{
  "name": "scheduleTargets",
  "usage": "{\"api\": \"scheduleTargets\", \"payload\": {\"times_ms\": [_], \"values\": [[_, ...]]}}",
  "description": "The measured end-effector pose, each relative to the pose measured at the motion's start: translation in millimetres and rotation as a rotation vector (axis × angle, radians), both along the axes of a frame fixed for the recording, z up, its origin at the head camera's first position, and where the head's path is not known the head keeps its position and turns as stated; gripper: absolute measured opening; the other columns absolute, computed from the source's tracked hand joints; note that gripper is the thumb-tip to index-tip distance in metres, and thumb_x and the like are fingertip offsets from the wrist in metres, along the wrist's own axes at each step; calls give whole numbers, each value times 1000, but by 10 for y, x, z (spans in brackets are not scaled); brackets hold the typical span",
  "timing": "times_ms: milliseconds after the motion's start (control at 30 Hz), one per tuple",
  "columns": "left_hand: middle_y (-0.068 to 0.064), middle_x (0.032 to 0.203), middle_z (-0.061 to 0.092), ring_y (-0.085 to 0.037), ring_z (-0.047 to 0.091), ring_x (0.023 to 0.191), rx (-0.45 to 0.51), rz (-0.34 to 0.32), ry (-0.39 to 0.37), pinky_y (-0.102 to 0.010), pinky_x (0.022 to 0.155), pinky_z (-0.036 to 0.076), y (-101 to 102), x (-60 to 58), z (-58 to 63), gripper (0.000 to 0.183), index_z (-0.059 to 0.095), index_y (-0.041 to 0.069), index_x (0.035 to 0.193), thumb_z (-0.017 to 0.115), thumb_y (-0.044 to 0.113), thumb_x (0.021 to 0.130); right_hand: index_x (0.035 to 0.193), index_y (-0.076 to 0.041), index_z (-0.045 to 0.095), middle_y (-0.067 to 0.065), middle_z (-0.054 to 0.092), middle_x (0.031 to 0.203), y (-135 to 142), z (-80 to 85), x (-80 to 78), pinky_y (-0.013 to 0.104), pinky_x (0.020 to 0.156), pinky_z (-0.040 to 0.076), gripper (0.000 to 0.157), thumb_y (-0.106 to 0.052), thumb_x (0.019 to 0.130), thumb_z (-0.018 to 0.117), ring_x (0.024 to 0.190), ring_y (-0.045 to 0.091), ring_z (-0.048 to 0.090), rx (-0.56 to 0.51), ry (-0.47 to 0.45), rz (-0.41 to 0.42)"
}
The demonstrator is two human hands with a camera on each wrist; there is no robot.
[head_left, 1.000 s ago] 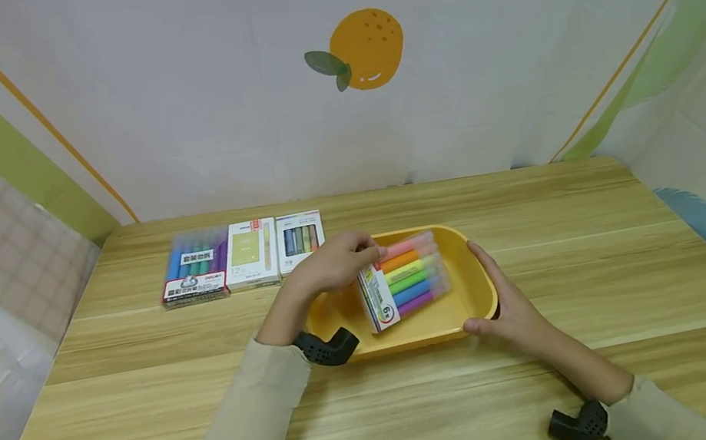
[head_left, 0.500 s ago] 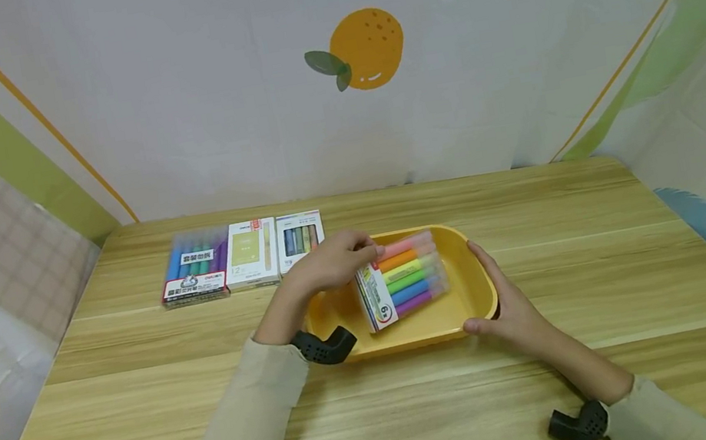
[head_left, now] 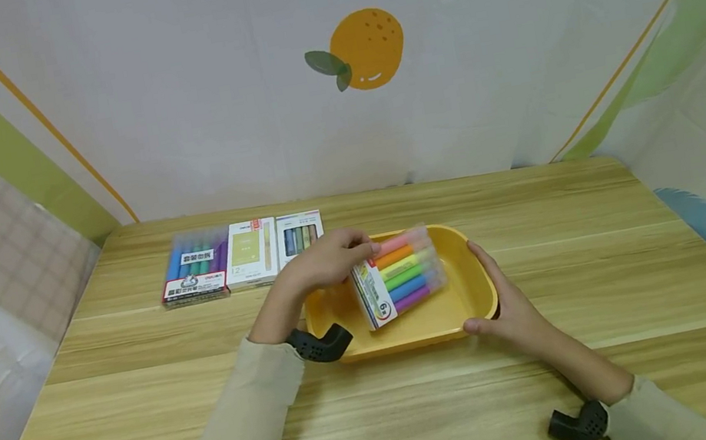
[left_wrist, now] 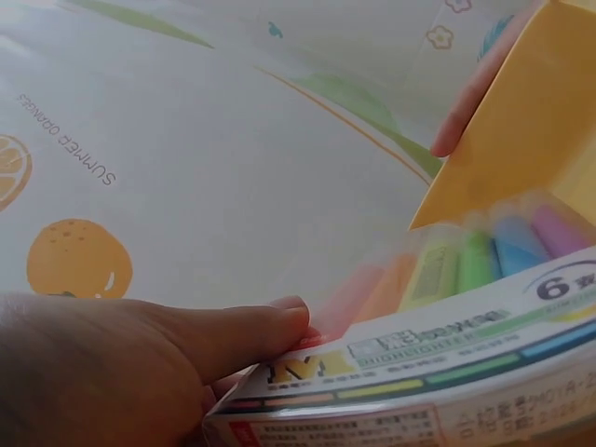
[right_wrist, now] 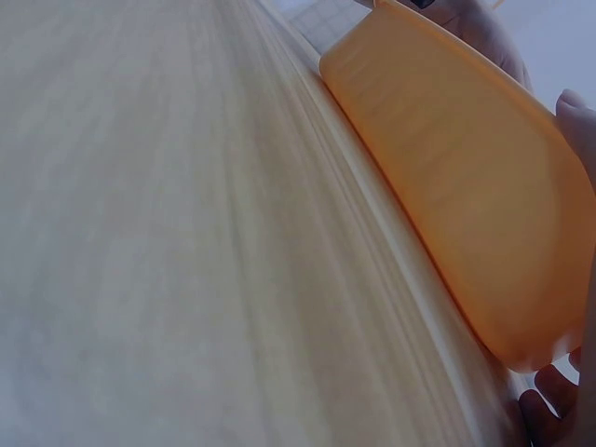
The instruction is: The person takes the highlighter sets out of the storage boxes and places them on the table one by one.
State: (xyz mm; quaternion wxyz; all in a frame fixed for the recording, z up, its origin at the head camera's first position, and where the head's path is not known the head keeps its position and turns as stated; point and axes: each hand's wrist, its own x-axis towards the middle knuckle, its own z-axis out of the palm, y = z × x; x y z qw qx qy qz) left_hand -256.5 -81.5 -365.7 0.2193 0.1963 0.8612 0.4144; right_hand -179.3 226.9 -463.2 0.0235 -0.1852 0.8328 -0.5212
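Note:
A clear pack of highlighters [head_left: 399,277] in rainbow colours is tilted inside the yellow plastic basket [head_left: 472,301]. My left hand [head_left: 331,258] pinches the pack at its upper left corner, thumb on top, as the left wrist view of the highlighter pack [left_wrist: 419,345] also shows. My right hand [head_left: 512,314] grips the basket's right end, its thumb at the near rim and a finger along the far side. In the right wrist view, fingertips [right_wrist: 549,410] of that hand curl under the basket's lower corner.
Left of the basket, at the back of the wooden table [head_left: 146,410], lie a pack of coloured pens [head_left: 195,266], a white and green box [head_left: 251,252] and a white box with a window [head_left: 300,238]. A printed cloth [head_left: 203,120] hangs behind.
My left hand has shifted slightly left and up, and the highlighter pack has moved with it, its right end rising a little. The right hand and the basket have stayed put.

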Motion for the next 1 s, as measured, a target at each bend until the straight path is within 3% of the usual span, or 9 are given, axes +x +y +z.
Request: {"api": "scheduleTargets", "payload": {"times_ms": [533,800,1000], "values": [[-4,85,59,-18,49,68,27,13,18,-26,59,41,-90,-16,58,31,66,5,113,47,30,108,163,-31,7,19,21,167,-2,9,2,11,97,45,113,-40,81,84,135,39,47,18,7,-1],[-4,81,51,-18,47,65,18,22,26,-27,59,40,-127,-30,62,30,62,5,110,45,29,109,163,-32,8,17,21,167,11,1,0,13,96,47,113,-40,81,84,129,15,52,7,6,1],[-6,85,57,-19,49,68,19,23,49,-27,61,42,-176,-49,72,31,63,4,113,45,28,109,163,-32,8,18,20,168,6,11,-3,13,96,47,113,-35,80,85,132,34,49,-4,-1,4]]}}
